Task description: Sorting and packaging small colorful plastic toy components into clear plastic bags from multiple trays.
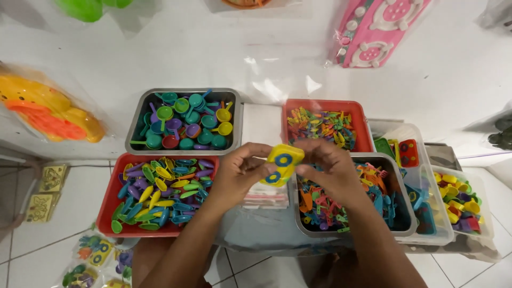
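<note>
White tiled floor carries sorted trays of small plastic toys. Left hand (237,173) and right hand (328,168) together pinch a yellow toy stove (281,164) above the bag stack (265,198), between the red spoon tray (114,194) and grey utensil tray (298,218), within easy reach.

Two bare, sleeveless forearms, no jewellery
</note>
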